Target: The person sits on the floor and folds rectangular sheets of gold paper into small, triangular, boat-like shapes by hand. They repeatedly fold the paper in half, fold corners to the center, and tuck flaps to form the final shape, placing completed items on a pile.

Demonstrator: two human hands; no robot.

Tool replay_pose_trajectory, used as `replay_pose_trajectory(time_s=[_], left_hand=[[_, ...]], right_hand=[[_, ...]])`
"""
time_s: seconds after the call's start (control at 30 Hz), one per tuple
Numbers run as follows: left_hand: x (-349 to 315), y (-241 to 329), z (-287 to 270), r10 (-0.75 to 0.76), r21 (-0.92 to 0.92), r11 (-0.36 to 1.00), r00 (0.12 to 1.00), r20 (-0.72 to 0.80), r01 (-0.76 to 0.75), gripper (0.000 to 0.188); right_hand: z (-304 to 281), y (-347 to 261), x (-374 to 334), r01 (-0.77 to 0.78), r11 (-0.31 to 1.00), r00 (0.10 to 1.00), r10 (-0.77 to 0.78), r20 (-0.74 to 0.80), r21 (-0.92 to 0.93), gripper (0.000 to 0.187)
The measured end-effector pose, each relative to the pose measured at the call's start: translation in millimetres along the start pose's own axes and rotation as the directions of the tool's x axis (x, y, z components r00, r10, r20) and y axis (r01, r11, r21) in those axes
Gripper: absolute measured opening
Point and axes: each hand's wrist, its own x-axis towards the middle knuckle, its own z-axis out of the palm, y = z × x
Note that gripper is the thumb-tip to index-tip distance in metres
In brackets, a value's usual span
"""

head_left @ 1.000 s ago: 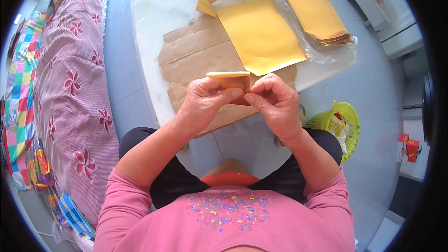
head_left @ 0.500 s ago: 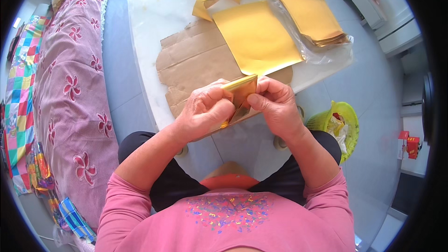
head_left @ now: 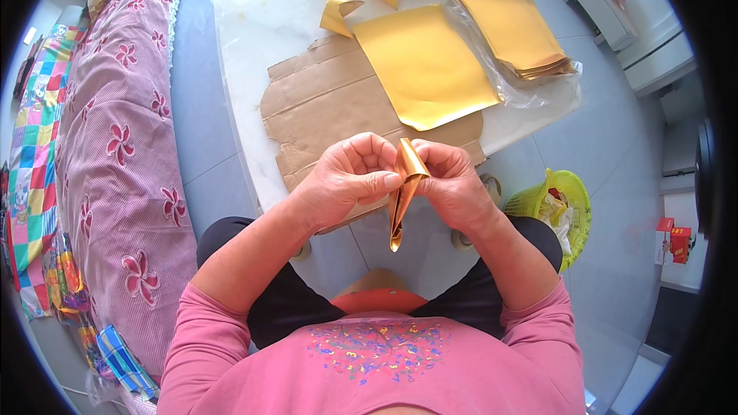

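1. Folded sheet (head_left: pixel 406 188) pinched between both hands: thin foil-faced paper, gold, glossy, creased.
2. Flat sheet (head_left: pixel 423 69): the same gold foil paper, smooth, mirror-bright.
3. Stack of sheets (head_left: pixel 511 23): gold foil paper in clear, shiny plastic film.
4. Cardboard (head_left: pixel 323 107): brown, matt, ridged with fold lines.
5. Tabletop (head_left: pixel 254 23): white, smooth, stone-like sheen.
6. Basket (head_left: pixel 573 192): green plastic.
7. Cover (head_left: pixel 115 146): pink flowered cloth, matt.
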Motion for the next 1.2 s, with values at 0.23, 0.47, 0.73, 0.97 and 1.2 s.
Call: replay_pose_trajectory(time_s=[0.23, 0.47, 0.73, 0.97, 1.2], left_hand=[[-2.2, -3.1, -17.1, -0.068, -0.145, 0.985, 0.985, 0.157, 0.091, 0.012], [-0.1, 6.8, -20.5, -0.207, -0.350, 0.880, 0.922, 0.328, 0.322, 0.009], [0.1, 1.4, -25.3, -0.206, -0.358, 0.883, 0.935, 0.288, 0.305, 0.006], [2.9, -2.3, -24.2, -0.080, -0.416, 0.889, 0.959, 0.274, 0.193, 0.007], [3.0, 0.0, -20.8, -0.095, -0.435, 0.879, 0.966, 0.241, 0.195, 0.008]], right_hand=[[4.5, -7.4, -2.6, -0.140, 0.983, 0.990, 0.135, 0.048, 0.121, 0.006], [-8.0, -11.3, -6.4, -0.361, 0.858, 0.928, 0.290, 0.236, 0.367, 0.005], [-6.7, 1.1, -9.4, -0.311, 0.827, 0.949, 0.247, 0.195, 0.469, 0.016], [-18.1, 12.3, -5.3, -0.140, 0.781, 0.964, -0.034, 0.265, 0.609, 0.035], [-15.7, 14.3, -6.5, -0.170, 0.785, 0.972, 0.035, 0.231, 0.596, 0.036]])
